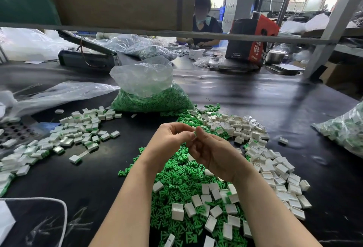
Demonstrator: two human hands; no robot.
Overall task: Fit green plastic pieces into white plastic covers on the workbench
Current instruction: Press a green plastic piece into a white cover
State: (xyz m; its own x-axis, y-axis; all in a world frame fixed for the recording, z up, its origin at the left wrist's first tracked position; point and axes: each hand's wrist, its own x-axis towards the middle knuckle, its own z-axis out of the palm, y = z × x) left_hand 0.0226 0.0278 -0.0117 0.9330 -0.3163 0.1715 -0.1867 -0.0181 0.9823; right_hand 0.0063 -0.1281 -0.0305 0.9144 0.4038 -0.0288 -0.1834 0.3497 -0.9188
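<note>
Fitting step underway above the loose green plastic pile [176,178]: left hand [170,138], right hand [212,154] pinching small green plastic piece [195,133]; white cover unseen. Next: probably pressing home.

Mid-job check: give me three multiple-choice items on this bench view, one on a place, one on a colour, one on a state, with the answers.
1. Where does the clear bag of green pieces stand?
A. beyond the hands
B. under the right forearm
C. on the shelf

2. What colour is the piece pinched between the fingertips?
A. red
B. green
C. blue

3. How is the left hand?
A. flat on the bench
B. fingers curled, meeting the right hand
C. out of view

Answers: 1 A, the bag sits farther up the black workbench; 2 B, a green edge shows; 3 B, both hands meet at the piece.
</note>
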